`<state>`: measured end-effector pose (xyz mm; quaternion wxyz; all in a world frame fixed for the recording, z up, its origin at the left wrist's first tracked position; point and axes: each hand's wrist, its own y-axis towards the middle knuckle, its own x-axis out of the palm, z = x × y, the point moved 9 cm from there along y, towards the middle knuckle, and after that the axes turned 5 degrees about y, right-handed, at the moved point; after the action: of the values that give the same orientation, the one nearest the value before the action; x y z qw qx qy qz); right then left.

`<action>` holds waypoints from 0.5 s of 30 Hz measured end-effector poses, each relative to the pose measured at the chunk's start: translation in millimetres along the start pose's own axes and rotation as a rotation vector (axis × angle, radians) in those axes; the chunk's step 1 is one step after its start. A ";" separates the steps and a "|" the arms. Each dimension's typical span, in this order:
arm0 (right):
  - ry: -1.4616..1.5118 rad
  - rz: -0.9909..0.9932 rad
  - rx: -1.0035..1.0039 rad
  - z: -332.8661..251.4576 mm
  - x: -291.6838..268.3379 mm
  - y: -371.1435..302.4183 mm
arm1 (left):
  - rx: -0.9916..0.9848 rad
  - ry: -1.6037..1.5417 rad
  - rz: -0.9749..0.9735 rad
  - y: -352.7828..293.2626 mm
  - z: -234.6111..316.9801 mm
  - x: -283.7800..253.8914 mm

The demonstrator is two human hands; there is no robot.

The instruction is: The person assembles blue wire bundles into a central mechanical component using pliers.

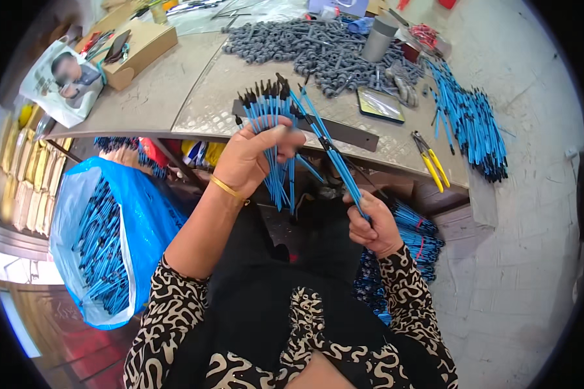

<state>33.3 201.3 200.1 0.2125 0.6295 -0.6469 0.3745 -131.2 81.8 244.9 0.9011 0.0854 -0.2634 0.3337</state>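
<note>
In front of the table edge, my left hand (250, 155) is closed round a fanned bunch of thin blue rods with black ends (276, 185). The black ends point up and away from me, and the blue lengths hang below the fingers. My right hand (375, 223) grips the lower part of a smaller bundle of similar rods (344, 170), slanting up toward the left bunch. The bundle has black parts partway along it. Blurring hides my left fingertips, and I cannot tell whether they touch the right bundle.
A flat dark metal bar (347, 133) lies near the table's front edge. Yellow-handled pliers (429, 162) and a pile of blue rods (477, 129) are to the right. Grey plastic parts (285, 48) are heaped behind. A blue bag (152, 214) of rods stands at left.
</note>
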 end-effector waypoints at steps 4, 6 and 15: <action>-0.144 0.102 -0.104 -8.7 -4.8 -2.2 | 0.003 -0.066 0.156 -11.9 1.2 -23.5; -0.330 0.175 -0.204 -28.5 -8.7 -12.3 | 0.048 -0.095 0.205 -15.6 4.1 -30.7; 0.227 -0.064 0.278 45.7 8.0 1.2 | 0.075 -0.273 0.001 -11.1 -10.5 -10.8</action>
<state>40.1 161.6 177.0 0.2071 0.6268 -0.5403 0.5218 -126.5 70.8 230.5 0.8529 0.1636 -0.3711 0.3288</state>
